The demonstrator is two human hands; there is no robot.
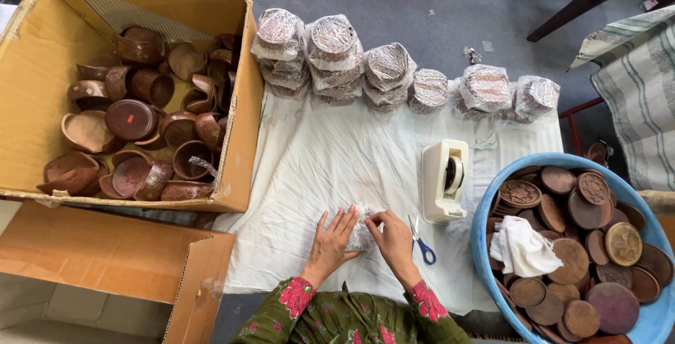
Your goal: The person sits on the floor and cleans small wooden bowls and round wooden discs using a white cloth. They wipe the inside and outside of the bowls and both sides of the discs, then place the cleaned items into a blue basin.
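While our left hand point(330, 242) lies flat against the bundle point(362, 230), our right hand point(395, 238) pinches its wrap, scissors point(420, 242) just right.

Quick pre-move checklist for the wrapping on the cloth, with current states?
1. Both hands on bundle: left hand and right hand press the wrapped bundle from either side. Ok.
2. Bundle resting on the cloth: ok.
3. Wrap fully closed: hidden by the fingers. Cannot tell.
4. Scissors within reach: lying just right of the right hand. Ok.
5. Tape dispenser close by: beyond the scissors, roll loaded. Ok.
6. Tape end free: too small to see. Cannot tell.
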